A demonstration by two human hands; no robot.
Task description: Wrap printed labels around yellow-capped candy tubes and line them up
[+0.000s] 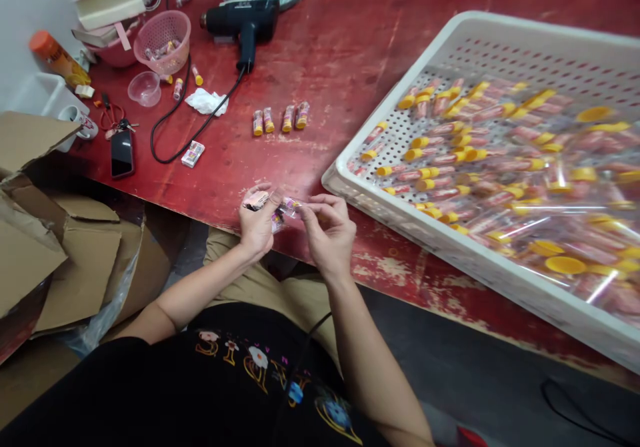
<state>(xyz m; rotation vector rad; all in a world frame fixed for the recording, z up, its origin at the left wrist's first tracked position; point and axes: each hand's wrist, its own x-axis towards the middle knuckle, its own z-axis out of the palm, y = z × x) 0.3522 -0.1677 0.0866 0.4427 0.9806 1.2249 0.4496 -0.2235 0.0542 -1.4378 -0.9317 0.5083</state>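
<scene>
Soft light — white glare streaks on clear plastic, pale sheen on red table, dim floor, slight blur

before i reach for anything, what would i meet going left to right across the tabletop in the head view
Left to right: orange-capped bottle → phone → small printed box → four yellow-capped tubes → white crate.
</scene>
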